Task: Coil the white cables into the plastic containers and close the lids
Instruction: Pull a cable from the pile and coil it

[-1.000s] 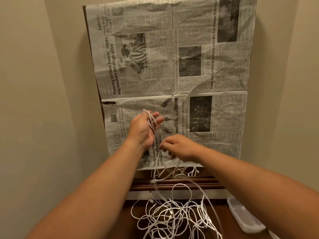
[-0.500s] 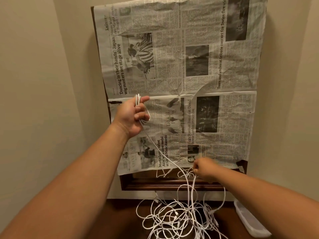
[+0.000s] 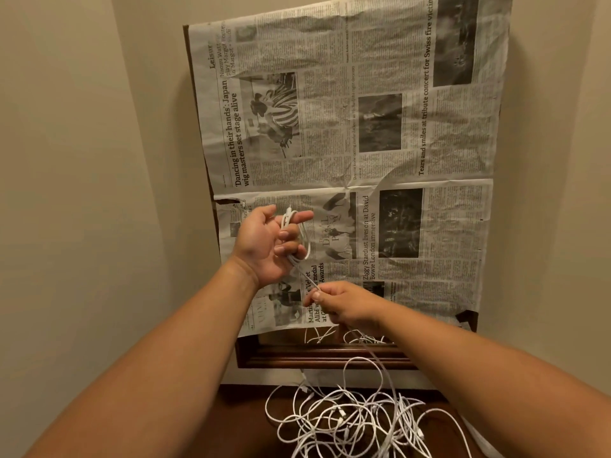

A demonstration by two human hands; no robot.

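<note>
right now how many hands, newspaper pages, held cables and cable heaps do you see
hands: 2, left hand and right hand
newspaper pages: 2, upper page and lower page
held cable: 1
cable heap: 1, strands too tangled to count
total: 6

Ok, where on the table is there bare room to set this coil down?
Bare wood shows only on the table left of the cable tangle, beside the left forearm. The middle and right are crowded with loops; a strand climbs from them through the right hand to the left hand.
</note>
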